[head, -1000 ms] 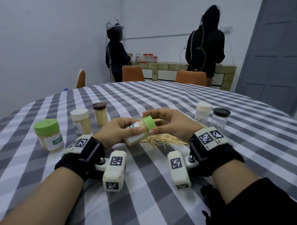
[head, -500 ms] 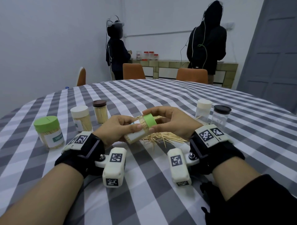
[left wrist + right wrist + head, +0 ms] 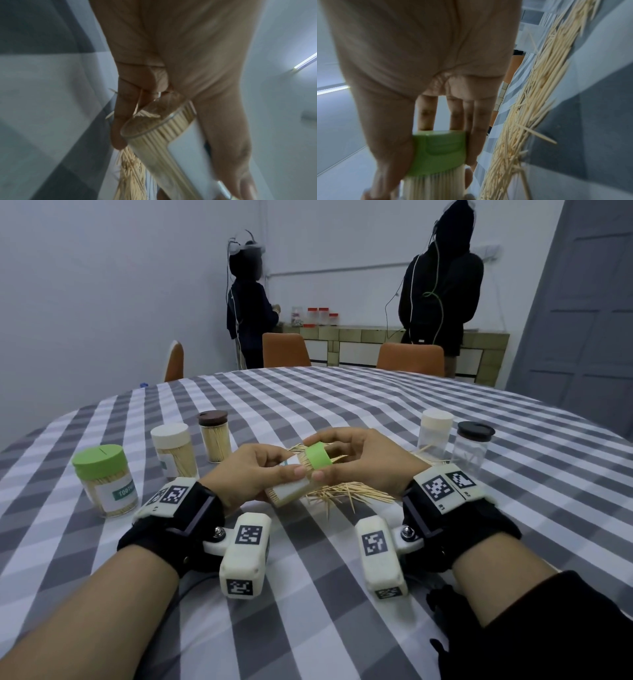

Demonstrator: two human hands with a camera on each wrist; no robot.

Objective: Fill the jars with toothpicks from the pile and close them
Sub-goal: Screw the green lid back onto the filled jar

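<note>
My left hand (image 3: 253, 474) grips a clear jar (image 3: 291, 489) packed with toothpicks, tilted on its side above the table. In the left wrist view the jar (image 3: 164, 146) shows its base and white label, with my left hand (image 3: 188, 81) wrapped round it. My right hand (image 3: 356, 460) holds the green lid (image 3: 318, 456) on the jar's mouth. The right wrist view shows the green lid (image 3: 436, 151) pinched between thumb and fingers of my right hand (image 3: 423, 67). The toothpick pile (image 3: 342, 493) lies on the cloth under both hands.
On the left stand a green-lidded jar (image 3: 104, 481), a cream-lidded jar (image 3: 174, 450) and a brown-lidded jar (image 3: 214, 434), all holding toothpicks. A cream-lidded jar (image 3: 435, 433) and a black-lidded jar (image 3: 472, 448) stand right. Two people stand at a far counter.
Both hands have kept hold of the jar and lid in much the same place. The head view has shifted slightly.
</note>
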